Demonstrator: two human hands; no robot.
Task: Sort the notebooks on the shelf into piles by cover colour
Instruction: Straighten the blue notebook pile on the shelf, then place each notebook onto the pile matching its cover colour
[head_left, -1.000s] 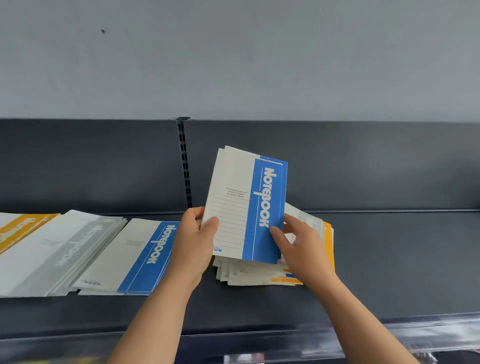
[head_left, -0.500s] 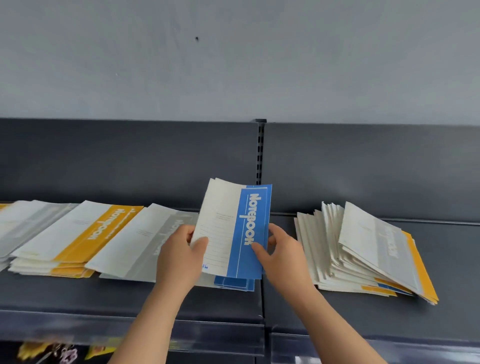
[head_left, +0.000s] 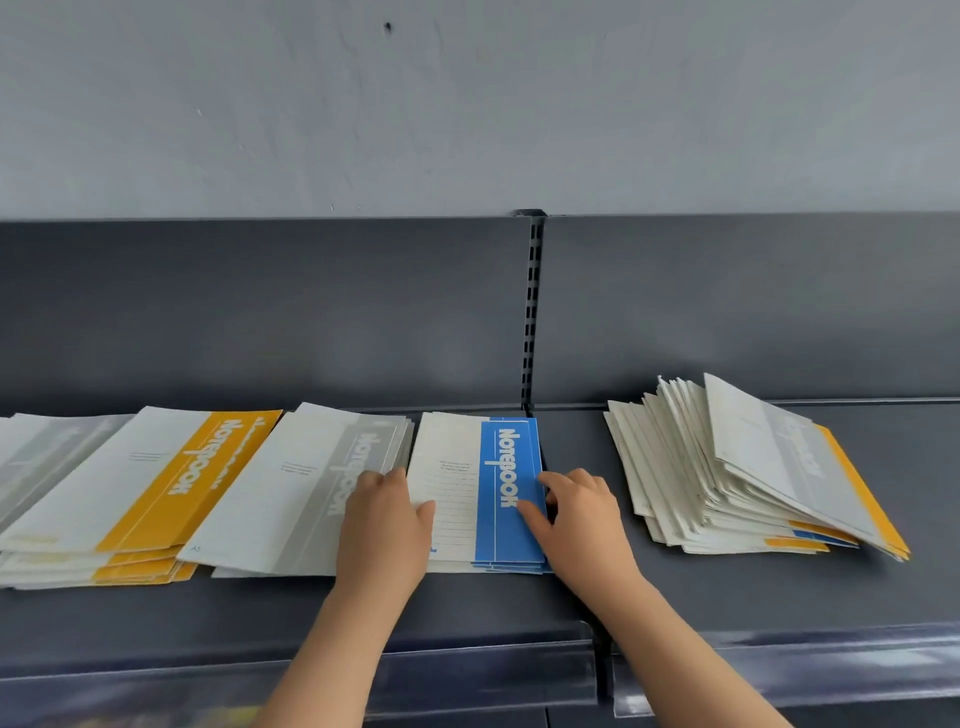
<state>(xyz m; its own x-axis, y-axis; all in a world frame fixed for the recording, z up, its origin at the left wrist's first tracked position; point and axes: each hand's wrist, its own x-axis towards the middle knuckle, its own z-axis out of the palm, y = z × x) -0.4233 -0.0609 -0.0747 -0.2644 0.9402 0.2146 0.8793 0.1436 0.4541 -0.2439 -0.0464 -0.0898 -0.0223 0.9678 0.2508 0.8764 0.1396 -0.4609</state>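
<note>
A blue-and-white notebook (head_left: 467, 467) lies flat on top of the blue pile (head_left: 511, 566) at the middle of the dark shelf (head_left: 753, 592). My left hand (head_left: 384, 530) holds its left edge, thumb on the cover. My right hand (head_left: 587, 525) pinches its right edge, thumb on the blue band. Left of it lie a grey pile (head_left: 291, 483), a yellow pile (head_left: 156, 478) and another grey pile (head_left: 41, 452) at the frame's edge. A fanned mixed stack (head_left: 727, 467) sits to the right, a grey-banded notebook on top.
A slotted metal upright (head_left: 530, 312) splits the shelf's back panel just behind the blue pile. A clear plastic price rail (head_left: 467, 675) runs along the shelf's front edge. Bare shelf shows between the blue pile and the mixed stack.
Both hands carried the blue notebook from above the mixed stack leftward and lowered it flat onto the blue pile. The view panned left with them.
</note>
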